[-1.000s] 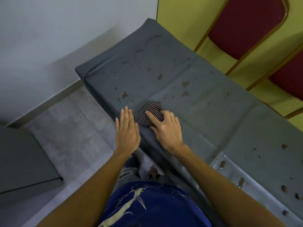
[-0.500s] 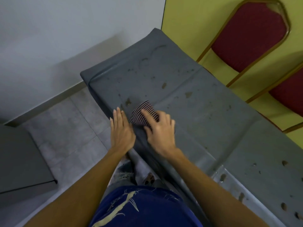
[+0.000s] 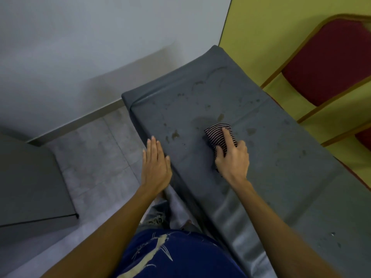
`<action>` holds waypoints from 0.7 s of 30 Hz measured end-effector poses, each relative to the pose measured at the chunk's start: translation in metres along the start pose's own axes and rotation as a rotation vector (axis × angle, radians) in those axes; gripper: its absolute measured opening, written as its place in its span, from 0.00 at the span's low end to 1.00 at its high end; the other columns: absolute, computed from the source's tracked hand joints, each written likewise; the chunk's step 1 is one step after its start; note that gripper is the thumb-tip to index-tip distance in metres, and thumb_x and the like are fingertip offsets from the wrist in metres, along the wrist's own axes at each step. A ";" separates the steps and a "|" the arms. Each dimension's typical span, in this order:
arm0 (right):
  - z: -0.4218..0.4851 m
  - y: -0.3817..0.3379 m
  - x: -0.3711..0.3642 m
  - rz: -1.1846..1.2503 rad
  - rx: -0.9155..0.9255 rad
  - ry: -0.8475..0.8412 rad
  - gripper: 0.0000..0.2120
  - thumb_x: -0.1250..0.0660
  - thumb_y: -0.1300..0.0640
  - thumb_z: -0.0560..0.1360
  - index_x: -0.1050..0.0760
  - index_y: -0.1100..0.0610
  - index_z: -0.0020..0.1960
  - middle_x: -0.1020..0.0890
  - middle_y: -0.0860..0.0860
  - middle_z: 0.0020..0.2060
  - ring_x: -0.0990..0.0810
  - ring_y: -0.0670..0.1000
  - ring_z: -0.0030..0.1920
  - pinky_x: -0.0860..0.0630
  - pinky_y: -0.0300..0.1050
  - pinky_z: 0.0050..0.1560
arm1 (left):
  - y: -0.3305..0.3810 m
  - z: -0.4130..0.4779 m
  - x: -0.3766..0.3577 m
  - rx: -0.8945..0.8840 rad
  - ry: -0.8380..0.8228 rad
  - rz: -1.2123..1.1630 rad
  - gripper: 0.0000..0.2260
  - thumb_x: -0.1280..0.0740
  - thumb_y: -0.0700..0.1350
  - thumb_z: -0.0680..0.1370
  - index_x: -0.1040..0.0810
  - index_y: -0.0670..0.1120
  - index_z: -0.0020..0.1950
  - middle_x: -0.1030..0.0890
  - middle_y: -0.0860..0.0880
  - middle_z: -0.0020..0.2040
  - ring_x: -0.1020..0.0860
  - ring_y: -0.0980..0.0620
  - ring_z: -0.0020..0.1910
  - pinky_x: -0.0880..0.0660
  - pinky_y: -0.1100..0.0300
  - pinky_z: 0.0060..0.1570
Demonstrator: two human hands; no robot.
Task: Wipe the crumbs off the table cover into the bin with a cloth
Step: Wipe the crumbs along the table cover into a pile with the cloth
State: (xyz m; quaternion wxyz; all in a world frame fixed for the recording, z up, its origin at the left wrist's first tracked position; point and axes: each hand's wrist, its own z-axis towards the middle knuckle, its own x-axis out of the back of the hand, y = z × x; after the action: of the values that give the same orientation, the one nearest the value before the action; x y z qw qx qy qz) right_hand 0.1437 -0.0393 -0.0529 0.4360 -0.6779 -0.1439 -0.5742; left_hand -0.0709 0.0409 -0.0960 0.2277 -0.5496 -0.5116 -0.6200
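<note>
A dark grey table cover point(image 3: 281, 157) lies over a long table and is dotted with brownish crumbs and stains point(image 3: 175, 135). A small striped cloth point(image 3: 217, 135), bunched up, sits on the cover near its middle. My right hand point(image 3: 231, 157) presses on the cloth, index finger stretched along it and thumb curled at its near side. My left hand point(image 3: 155, 167) is flat with straight fingers at the cover's near left edge, holding nothing. No bin is plainly recognisable.
A dark grey flat-topped object point(image 3: 30, 183) stands on the tiled floor at the left. Two red-cushioned chairs with golden frames point(image 3: 329, 63) stand beyond the table at the right. White and yellow walls close the far side.
My right hand has pushed the cloth away from the table's near edge toward the middle of the cover. The left hand stays at the edge. The head camera has shifted.
</note>
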 end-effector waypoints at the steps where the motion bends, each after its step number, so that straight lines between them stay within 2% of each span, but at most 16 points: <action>1: -0.003 -0.013 -0.003 0.012 0.070 0.025 0.30 0.32 0.52 0.77 0.35 0.47 0.77 0.27 0.61 0.49 0.25 0.64 0.45 0.23 0.58 0.47 | -0.003 0.007 0.004 0.028 0.011 -0.025 0.29 0.58 0.52 0.82 0.54 0.37 0.79 0.58 0.41 0.80 0.60 0.45 0.79 0.62 0.49 0.77; 5: -0.016 -0.079 -0.032 -0.026 0.436 -0.059 0.28 0.33 0.52 0.77 0.35 0.47 0.76 0.26 0.60 0.50 0.26 0.62 0.44 0.26 0.55 0.43 | -0.014 0.042 0.017 0.041 0.021 -0.070 0.28 0.52 0.50 0.84 0.54 0.37 0.79 0.58 0.41 0.80 0.60 0.45 0.79 0.60 0.47 0.78; 8: -0.016 -0.097 -0.050 -0.046 0.489 -0.167 0.27 0.35 0.51 0.78 0.36 0.45 0.77 0.26 0.58 0.50 0.26 0.60 0.45 0.28 0.53 0.43 | -0.028 0.054 0.020 0.046 -0.063 -0.072 0.31 0.49 0.53 0.83 0.59 0.41 0.80 0.62 0.45 0.80 0.63 0.48 0.79 0.62 0.48 0.77; 11: 0.002 -0.076 -0.048 -0.074 0.548 -0.185 0.28 0.33 0.50 0.77 0.35 0.43 0.76 0.25 0.58 0.50 0.26 0.60 0.45 0.27 0.53 0.43 | -0.035 0.054 0.016 0.016 -0.075 -0.058 0.30 0.48 0.49 0.84 0.60 0.42 0.80 0.63 0.46 0.80 0.62 0.48 0.79 0.59 0.43 0.77; 14: 0.036 -0.050 -0.040 -0.135 0.432 -0.108 0.30 0.32 0.49 0.76 0.36 0.41 0.76 0.26 0.59 0.49 0.25 0.62 0.46 0.25 0.55 0.45 | -0.028 0.053 0.019 0.066 -0.060 -0.095 0.27 0.53 0.50 0.85 0.60 0.43 0.80 0.63 0.46 0.80 0.61 0.49 0.79 0.60 0.46 0.77; 18: 0.057 -0.035 -0.035 -0.011 0.027 -0.034 0.30 0.33 0.50 0.78 0.37 0.46 0.78 0.27 0.62 0.51 0.25 0.65 0.45 0.23 0.60 0.48 | -0.028 0.052 0.020 0.039 -0.042 -0.141 0.27 0.53 0.50 0.85 0.60 0.43 0.80 0.63 0.47 0.80 0.61 0.49 0.79 0.58 0.47 0.78; 19: 0.054 -0.041 -0.035 0.038 0.005 -0.018 0.30 0.33 0.49 0.78 0.37 0.46 0.78 0.27 0.62 0.51 0.24 0.65 0.45 0.22 0.60 0.48 | -0.028 0.053 0.018 0.040 -0.030 -0.163 0.27 0.53 0.50 0.85 0.60 0.43 0.80 0.63 0.47 0.80 0.61 0.50 0.79 0.57 0.47 0.78; 21: 0.038 -0.067 -0.041 0.119 0.104 0.011 0.29 0.33 0.50 0.78 0.37 0.48 0.78 0.27 0.61 0.52 0.24 0.64 0.45 0.22 0.56 0.47 | -0.026 0.053 0.015 0.047 -0.007 -0.183 0.27 0.53 0.50 0.85 0.59 0.43 0.80 0.62 0.47 0.80 0.60 0.50 0.80 0.57 0.49 0.78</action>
State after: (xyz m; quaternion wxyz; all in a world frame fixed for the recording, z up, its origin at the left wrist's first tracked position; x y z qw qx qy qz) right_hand 0.1098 0.0404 -0.0598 0.5046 -0.6586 -0.1307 -0.5427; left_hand -0.0737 0.1021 -0.0987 0.1810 -0.4971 -0.5749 -0.6241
